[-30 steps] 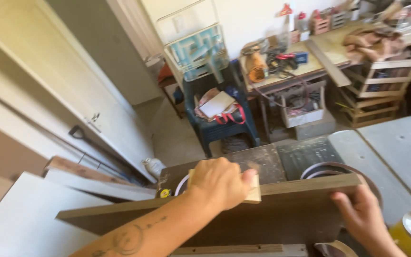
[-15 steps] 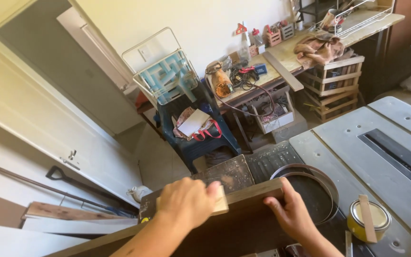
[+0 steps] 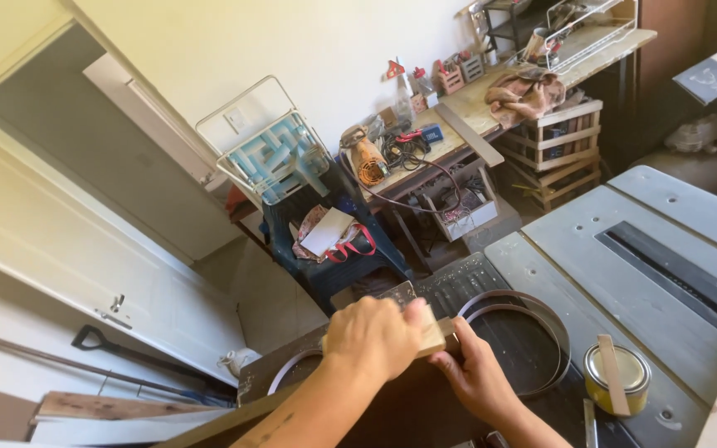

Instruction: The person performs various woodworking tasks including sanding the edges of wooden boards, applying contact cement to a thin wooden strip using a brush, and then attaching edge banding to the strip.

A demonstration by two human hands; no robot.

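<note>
While my left hand (image 3: 373, 336) curls down over a small pale wooden block (image 3: 431, 338), my grip there is closed tight around it, with only the block's far end showing past my knuckles. My right hand (image 3: 476, 375) sits just beside it on the right, fingers wrapped in a narrow grip on the top edge of a dark brown board (image 3: 392, 406) standing on its long edge, and its fingertips touch the block's end. The block rests on that same edge of the board, under my left palm. Just beyond my right hand lies a round metal hoop (image 3: 514, 342) on a dark ribbed surface. Farther to the right of that hand stands an open tin can (image 3: 617, 377) with a flat wooden stir stick (image 3: 612, 386) laid across its mouth, on the grey saw desk (image 3: 624, 274) with its long dark slot. Well beyond both hands, a blue plastic chair (image 3: 334, 249) holds papers and a red cord, and a cluttered wooden desk (image 3: 458, 137) stands behind it against the wall. Off to the left of my left hand a black shovel (image 3: 139, 355) lies on the floor beside a white door (image 3: 85, 257).
</note>
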